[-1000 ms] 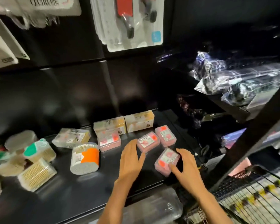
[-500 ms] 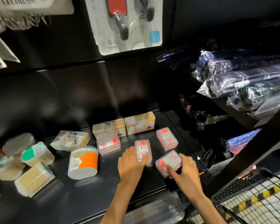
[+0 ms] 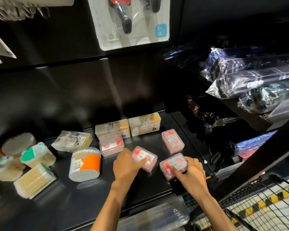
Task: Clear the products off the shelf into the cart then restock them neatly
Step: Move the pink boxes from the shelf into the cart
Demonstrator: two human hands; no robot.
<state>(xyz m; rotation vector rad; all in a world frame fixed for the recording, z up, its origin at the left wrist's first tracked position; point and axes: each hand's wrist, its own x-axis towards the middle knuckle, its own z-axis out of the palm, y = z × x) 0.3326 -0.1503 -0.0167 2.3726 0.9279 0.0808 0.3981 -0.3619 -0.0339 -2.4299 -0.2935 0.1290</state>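
The head view shows a dark shelf (image 3: 150, 185) with small products on it, and both hands reach over its near right part. The left hand (image 3: 126, 165) lies on the near left side of a pink dental floss box (image 3: 146, 157); its fingers are bent over the box edge and seem to hold it. The right hand (image 3: 189, 172) has its grip on a second pink floss box (image 3: 171, 165), thumb on the label and fingers curled round the near right side. The two boxes are just beside each other, apart by a narrow gap, and each long axis runs slanted, not parallel to the shelf front. Two more pink floss boxes, one at the far left (image 3: 111, 145) and one at the far right (image 3: 173, 140), lie flat. I judge that each hand is nearest to its own box, so the coming move is to turn them straight. The wire cart (image 3: 264, 202) stands at the near right.
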